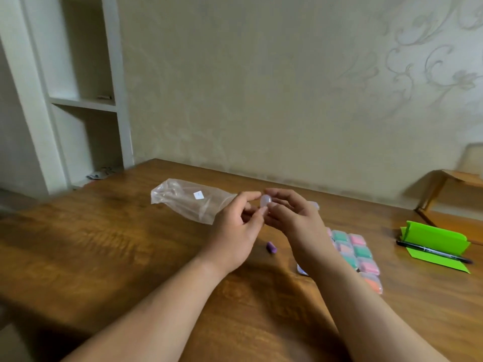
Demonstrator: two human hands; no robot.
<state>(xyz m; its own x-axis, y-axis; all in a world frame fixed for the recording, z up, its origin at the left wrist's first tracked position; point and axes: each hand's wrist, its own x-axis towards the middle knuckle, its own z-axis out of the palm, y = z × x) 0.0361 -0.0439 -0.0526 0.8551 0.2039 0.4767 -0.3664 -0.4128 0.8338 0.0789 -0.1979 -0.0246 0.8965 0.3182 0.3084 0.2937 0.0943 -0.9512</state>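
The person holds a small pale lilac pod (266, 200) up off the wooden table (104, 244), between the two hands, just in front of the mouth of a clear plastic bag (188, 202) that lies flat behind them. It looks like a thin, translucent plastic shell, rounded and smooth. I'd judge it very light, a little springy, and slick enough to pop out of a careless pinch. The safest hold seems to be on its opposite edges, where the rim gives the fingertips something to bite on. Squeezing the domed middle would likely dent it or crack it open.

The left hand (232, 231) has its forefinger on top and its thumb (261, 211) below, closed on the pod's left side in a narrow pinch. Its other fingers are curled loosely beneath. The right hand (295, 218) meets it from the other side, fingertips (279, 193) arched over the top edge and the thumb tucked under, so the pod is caught between both. Whether they are prising it apart or only turning it, I can't tell.

Below the hands a small purple lump (271, 248) rests on the wood. To the right lies a sheet of similar pods (358, 254) in pink, teal and orange, partly under the right forearm. Further right, a black pen (433, 253) lies on a folded green card (433, 239).
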